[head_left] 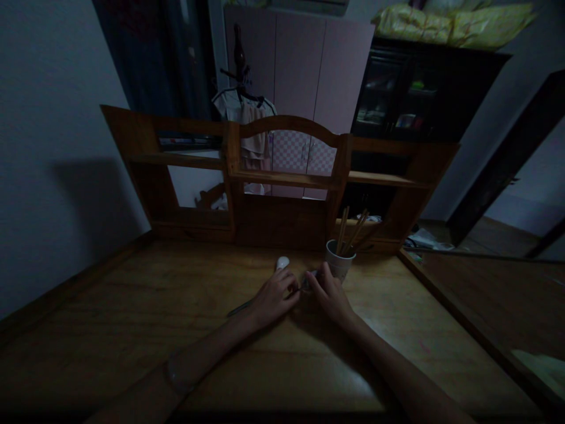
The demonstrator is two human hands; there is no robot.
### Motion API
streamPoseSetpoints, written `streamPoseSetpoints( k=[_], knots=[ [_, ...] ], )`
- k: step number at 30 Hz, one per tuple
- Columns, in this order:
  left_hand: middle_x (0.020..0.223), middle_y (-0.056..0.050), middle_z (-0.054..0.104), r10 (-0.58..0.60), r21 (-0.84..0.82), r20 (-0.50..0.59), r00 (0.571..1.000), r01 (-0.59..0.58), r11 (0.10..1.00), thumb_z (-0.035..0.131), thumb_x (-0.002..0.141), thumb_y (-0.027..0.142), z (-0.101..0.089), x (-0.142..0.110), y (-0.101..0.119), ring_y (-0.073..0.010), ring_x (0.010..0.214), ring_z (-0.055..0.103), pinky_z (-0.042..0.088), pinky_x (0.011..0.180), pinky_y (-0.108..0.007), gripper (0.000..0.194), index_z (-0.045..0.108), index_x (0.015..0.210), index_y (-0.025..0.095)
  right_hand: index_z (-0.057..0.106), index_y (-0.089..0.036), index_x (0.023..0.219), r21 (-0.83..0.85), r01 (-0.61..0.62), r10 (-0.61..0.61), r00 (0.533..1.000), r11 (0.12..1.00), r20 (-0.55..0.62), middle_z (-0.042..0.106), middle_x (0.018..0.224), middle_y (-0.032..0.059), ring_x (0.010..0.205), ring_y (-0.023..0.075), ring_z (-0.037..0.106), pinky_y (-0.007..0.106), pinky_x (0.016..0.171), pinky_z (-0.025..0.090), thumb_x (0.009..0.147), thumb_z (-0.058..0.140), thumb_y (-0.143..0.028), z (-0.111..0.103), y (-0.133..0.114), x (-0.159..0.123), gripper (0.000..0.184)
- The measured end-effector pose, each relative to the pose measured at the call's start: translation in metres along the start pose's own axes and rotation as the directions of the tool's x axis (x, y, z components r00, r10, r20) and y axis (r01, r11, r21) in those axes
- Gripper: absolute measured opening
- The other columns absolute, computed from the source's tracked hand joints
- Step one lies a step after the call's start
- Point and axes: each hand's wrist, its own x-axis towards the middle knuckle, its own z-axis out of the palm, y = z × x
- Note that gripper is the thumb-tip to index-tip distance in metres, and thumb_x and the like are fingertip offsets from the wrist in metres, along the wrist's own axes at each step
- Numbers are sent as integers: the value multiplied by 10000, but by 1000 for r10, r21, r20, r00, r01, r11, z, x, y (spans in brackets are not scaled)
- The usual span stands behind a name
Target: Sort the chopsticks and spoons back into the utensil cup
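My left hand [274, 297] is over the middle of the wooden desk, its fingers closed in a pinch near a thin dark bit. Just to its right, my right hand [330, 295] has thumb and fingers pressed together around a small pale and dark object [311, 275], too dim to name. A white rounded thing, like a spoon's bowl [282, 262], shows beyond my left fingers. A thin dark handle [239, 308] sticks out left of that hand; whether the two belong together is hidden. Close behind my right hand stands a light cup [341, 262] with several chopsticks [348, 231] in it.
The desk [154, 330] has a wooden shelf unit [282, 182] along its back edge. A wall [53, 176] borders the left side, and a raised wooden edge [459, 318] runs along the right. Clothes [247, 118] hang beyond the shelf, before pink cabinets [300, 70]. The room is dim.
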Motion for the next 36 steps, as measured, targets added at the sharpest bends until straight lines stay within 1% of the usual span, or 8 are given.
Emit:
streamPoseSetpoints(
  k=[4,9,14,19,25,31,36],
  knots=[
    [872,-26,543,3,10,13,1000,-3,1000,577,850,190,-2,0,3,-179,891,501,413,827,-309,91,515,784,180,423,-217,969,-16,-2,2,1000,1000,-4,600,694,6,623,196,595,265,580,369,930,446,-481,0,1,0,268],
    [870,-26,543,12,1,21,1000,-12,1000,576,857,198,-5,-1,6,-178,896,503,417,824,-305,96,517,783,181,428,-208,976,-39,-8,8,1000,999,-20,584,652,1,586,190,573,263,558,353,929,441,-483,0,0,-1,280],
    [878,-28,544,11,-15,14,1000,-11,1000,563,865,191,-6,0,8,-175,895,511,422,815,-307,105,511,774,180,422,-213,933,-28,-4,4,1000,1000,4,570,639,-6,576,181,565,259,552,356,928,441,-472,-1,0,0,259],
    [883,-30,549,15,-11,16,1000,-15,1000,571,862,187,-5,1,8,-176,899,509,423,823,-307,97,520,779,179,420,-219,897,-16,10,-11,999,1000,-35,555,625,-16,558,169,542,255,539,351,918,459,-464,-1,0,1,248],
    [881,-30,547,25,-9,8,1000,-25,1000,573,863,190,-4,-1,7,-174,898,513,424,814,-296,86,523,794,178,424,-220,892,-11,17,-17,999,1000,-29,562,640,-23,569,160,550,248,542,345,916,477,-477,-2,-2,1,264],
    [884,-33,543,41,2,11,999,-41,999,567,862,180,-3,-1,9,-172,899,510,423,812,-294,96,519,779,171,430,-219,877,-17,31,-31,999,999,-10,565,649,-20,572,158,556,245,557,364,923,468,-480,-2,-2,1,268],
    [893,-36,549,46,4,5,999,-46,999,568,861,187,-3,-1,9,-179,908,511,426,826,-309,88,527,784,175,488,-211,891,-41,50,-49,999,998,3,601,674,5,605,173,584,255,591,395,930,452,-474,-1,-2,0,268]
  ],
)
